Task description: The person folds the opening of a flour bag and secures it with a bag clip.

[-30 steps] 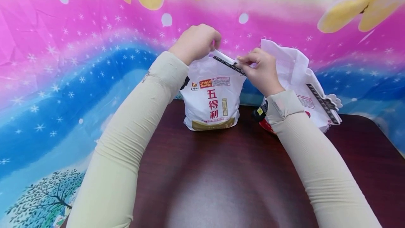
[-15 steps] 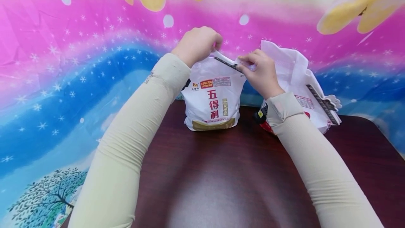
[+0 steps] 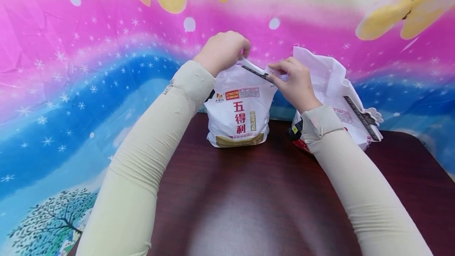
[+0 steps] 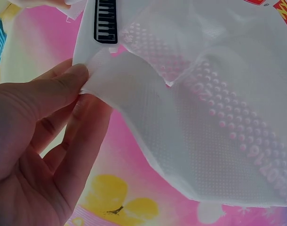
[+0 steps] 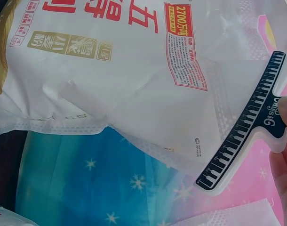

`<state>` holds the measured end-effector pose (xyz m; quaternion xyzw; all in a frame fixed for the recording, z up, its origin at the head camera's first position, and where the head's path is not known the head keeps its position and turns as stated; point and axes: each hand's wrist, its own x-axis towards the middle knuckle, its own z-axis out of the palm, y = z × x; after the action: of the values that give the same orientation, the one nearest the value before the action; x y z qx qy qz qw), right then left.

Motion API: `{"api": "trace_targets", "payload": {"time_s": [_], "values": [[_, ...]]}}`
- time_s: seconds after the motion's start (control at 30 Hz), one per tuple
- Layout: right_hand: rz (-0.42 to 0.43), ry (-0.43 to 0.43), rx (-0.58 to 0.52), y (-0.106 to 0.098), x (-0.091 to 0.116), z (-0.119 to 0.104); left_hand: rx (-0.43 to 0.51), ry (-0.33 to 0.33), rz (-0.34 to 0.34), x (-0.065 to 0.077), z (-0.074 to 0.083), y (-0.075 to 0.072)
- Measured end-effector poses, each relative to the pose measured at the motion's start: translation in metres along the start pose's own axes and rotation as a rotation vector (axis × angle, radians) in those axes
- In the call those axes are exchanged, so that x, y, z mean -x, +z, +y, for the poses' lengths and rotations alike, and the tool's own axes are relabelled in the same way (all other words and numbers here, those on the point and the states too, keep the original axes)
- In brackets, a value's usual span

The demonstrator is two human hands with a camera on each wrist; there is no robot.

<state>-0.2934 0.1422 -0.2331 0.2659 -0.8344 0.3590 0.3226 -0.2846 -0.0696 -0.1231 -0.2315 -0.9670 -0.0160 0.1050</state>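
Note:
A white flour bag (image 3: 224, 117) with red lettering and a gold band stands upright on the table. My left hand (image 3: 224, 50) pinches its top edge between thumb and fingers, which shows closely in the left wrist view, where the bag's mouth edge (image 4: 148, 136) hangs in a fold. Across the top of the bag lies a white clip (image 5: 242, 127) with a black piano-key strip, its jaws over the bag's upper edge. My right hand (image 3: 296, 82) pinches the clip's handle between thumb and fingers.
Right of this bag, a second white bag (image 3: 330, 70) leans over on the dark wooden table (image 3: 241, 200), partly behind my right forearm. A similar piano-key clip (image 3: 364, 117) is fixed on it. A patterned cloth backdrop (image 3: 117, 82) hangs close behind.
Both hands keep the same holds. My right hand has dropped slightly, and a little less of the clip's strip shows in the head view.

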Motion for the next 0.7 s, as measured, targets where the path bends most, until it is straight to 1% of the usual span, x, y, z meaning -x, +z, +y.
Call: {"api": "trace_targets", "payload": {"time_s": [0.23,0.37,0.53,0.7], "values": [[-0.031,0.037,-0.001,-0.0010,0.0000,-0.0011,0.024,-0.007,-0.026,0.0002,-0.0004,-0.0003],[-0.038,0.043,-0.007,-0.0019,0.0007,-0.0010,0.026,-0.010,-0.029,0.0009,0.0000,0.0002],[-0.040,0.037,-0.012,-0.0023,0.0037,-0.0010,-0.005,-0.004,-0.022,0.0033,0.0012,0.0020],[-0.040,0.026,-0.017,-0.0039,0.0079,-0.0025,-0.049,0.017,-0.004,0.0074,0.0034,0.0049]]}}
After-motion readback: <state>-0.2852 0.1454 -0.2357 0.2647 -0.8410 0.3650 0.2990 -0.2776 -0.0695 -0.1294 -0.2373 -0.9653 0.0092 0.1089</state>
